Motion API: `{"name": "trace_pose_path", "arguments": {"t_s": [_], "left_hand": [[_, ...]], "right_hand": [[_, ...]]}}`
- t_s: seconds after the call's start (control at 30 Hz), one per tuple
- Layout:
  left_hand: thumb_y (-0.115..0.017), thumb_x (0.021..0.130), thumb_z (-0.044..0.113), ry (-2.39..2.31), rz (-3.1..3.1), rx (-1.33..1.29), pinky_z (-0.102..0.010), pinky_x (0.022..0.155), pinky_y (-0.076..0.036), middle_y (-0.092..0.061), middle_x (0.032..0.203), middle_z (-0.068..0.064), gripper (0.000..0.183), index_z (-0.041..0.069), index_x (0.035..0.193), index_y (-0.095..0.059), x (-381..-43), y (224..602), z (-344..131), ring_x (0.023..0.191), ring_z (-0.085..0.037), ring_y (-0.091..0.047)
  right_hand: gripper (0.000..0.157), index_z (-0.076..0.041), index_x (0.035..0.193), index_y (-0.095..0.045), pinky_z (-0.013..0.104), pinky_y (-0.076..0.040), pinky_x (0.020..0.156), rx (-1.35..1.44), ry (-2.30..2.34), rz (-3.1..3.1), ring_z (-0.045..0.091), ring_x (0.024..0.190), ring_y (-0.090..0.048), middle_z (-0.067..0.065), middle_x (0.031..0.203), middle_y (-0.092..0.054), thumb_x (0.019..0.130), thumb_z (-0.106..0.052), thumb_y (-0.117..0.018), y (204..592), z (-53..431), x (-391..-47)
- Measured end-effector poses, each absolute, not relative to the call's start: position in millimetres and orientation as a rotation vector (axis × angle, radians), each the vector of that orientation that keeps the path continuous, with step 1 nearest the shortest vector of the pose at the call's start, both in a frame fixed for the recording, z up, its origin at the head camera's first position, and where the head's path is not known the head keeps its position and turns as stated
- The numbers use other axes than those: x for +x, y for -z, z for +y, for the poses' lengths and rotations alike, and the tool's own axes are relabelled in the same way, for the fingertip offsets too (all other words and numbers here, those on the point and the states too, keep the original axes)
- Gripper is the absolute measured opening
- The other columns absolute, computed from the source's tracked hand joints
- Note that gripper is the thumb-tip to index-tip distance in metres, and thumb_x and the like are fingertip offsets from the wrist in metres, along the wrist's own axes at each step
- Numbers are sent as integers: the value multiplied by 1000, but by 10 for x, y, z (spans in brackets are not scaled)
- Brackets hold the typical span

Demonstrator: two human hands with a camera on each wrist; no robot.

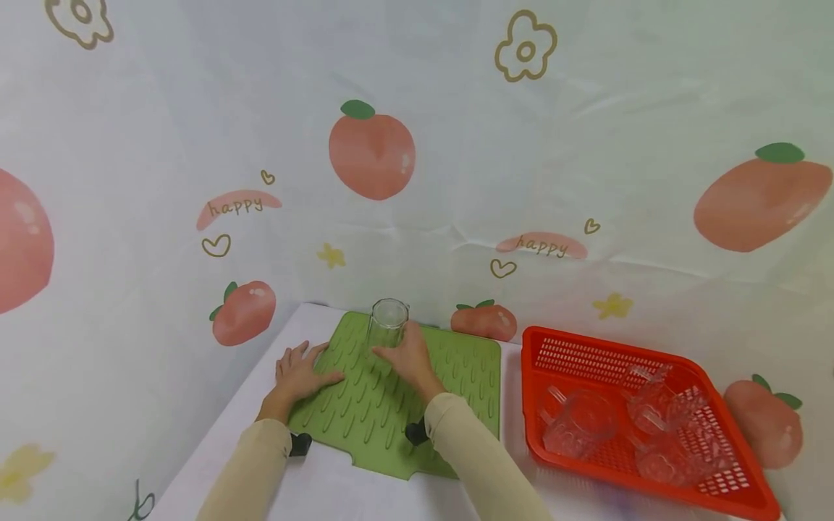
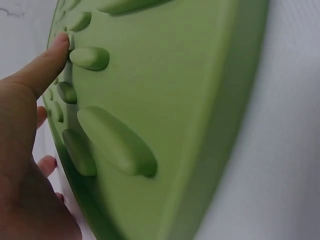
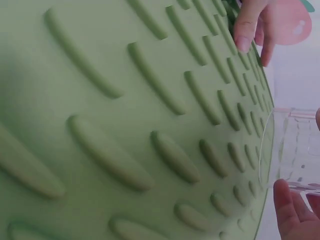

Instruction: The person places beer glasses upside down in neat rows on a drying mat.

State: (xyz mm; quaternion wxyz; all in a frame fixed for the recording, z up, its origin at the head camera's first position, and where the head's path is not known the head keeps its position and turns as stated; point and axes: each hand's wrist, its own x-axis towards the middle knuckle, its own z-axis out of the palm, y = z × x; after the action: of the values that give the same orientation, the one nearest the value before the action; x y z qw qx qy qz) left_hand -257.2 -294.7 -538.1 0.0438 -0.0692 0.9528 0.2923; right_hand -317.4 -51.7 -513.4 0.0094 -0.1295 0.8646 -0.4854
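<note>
My right hand (image 1: 410, 354) grips a clear glass cup (image 1: 389, 322) by its side, over the far part of a ridged green mat (image 1: 397, 405). Thumb and fingers sit around the cup's wall. In the right wrist view the cup (image 3: 292, 150) has one end close to the mat (image 3: 100, 150); I cannot tell whether they touch. My left hand (image 1: 301, 373) lies with spread fingers at the mat's left edge. In the left wrist view the left hand (image 2: 25, 130) has its thumb on the mat's raised ridges (image 2: 90, 58), the other fingers past the edge.
A red plastic basket (image 1: 531, 405) stands right of the mat, with several clear glass mugs (image 1: 580, 423) inside. White cloth printed with peaches (image 1: 371, 155) hangs behind and to the left. The table (image 1: 313, 485) is covered in white.
</note>
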Motion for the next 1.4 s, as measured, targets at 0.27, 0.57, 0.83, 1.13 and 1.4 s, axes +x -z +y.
{"name": "trace_pose_path", "arguments": {"t_s": [0.27, 0.57, 0.83, 1.13, 1.4], "left_hand": [[-76, 82, 60, -921, 2920, -227, -75, 120, 0, -15, 166, -30, 94, 15, 156, -40, -2579, 5413, -2958, 153, -59, 1], [-72, 76, 74, -945, 2954, -193, -76, 119, 1, -17, 164, -31, 103, 16, 155, -41, -2559, 5472, -2977, 152, -61, 1], [-72, 80, 70, -920, 2965, -185, -76, 119, 1, -16, 166, -29, 98, 18, 157, -39, -2577, 5514, -2982, 153, -60, 2], [-74, 80, 65, -891, 2957, -216, -76, 119, 0, -15, 166, -29, 97, 17, 157, -39, -2630, 5601, -3015, 153, -60, 2], [-73, 78, 70, -890, 2973, -210, -76, 119, -2, -17, 166, -29, 100, 16, 155, -41, -2597, 5553, -2995, 152, -60, 0]], "right_hand": [[76, -4, 146, -47, 51, -49, 108, -467, 1596, 2657, 34, 134, -56, 16, 143, -57, 84, -25, -85, 5117, -651, -3221], [77, 1, 147, -43, 51, -48, 111, -359, 1582, 2633, 36, 136, -54, 19, 144, -55, 85, -21, -84, 5141, -769, -3207], [77, 2, 150, -38, 53, -43, 115, -412, 1584, 2608, 38, 141, -49, 22, 150, -50, 88, -17, -80, 5140, -807, -3214], [80, -3, 158, -29, 53, -42, 116, -447, 1507, 2581, 38, 144, -46, 20, 157, -43, 94, -21, -75, 5171, -819, -3203], [78, -2, 158, -28, 52, -41, 118, -445, 1477, 2602, 38, 145, -45, 21, 157, -44, 96, -22, -72, 5165, -848, -3195]]}}
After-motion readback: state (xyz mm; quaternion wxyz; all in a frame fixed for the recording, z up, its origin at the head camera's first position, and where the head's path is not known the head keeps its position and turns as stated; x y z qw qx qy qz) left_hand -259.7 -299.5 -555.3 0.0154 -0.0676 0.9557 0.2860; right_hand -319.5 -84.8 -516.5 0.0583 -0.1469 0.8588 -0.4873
